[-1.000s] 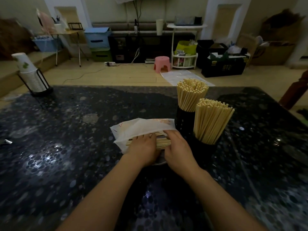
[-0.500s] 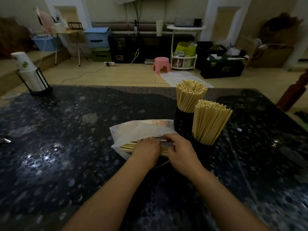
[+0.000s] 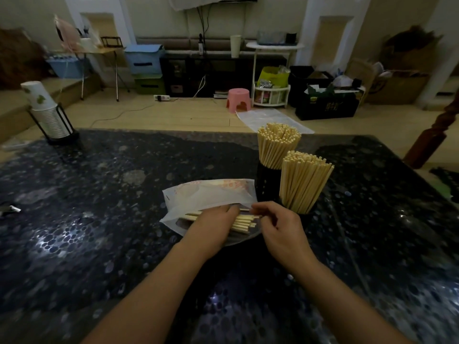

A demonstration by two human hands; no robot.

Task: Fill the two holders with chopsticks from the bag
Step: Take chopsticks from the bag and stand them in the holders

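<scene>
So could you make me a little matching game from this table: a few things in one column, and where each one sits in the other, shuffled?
Things:
1. paper cups
2. bag
3. pink stool
4. far holder

Places:
A. on the floor beyond the table
B. lying flat under the left hand
C. far left corner of the table, in a black rack
D. upright, packed with chopsticks, behind the near holder

Pairs: 1-C, 2-B, 3-A, 4-D

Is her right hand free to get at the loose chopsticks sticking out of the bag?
Probably yes. The right hand sits at the chopsticks' exposed ends by the bag mouth; the left hand lies across them further in.
</scene>
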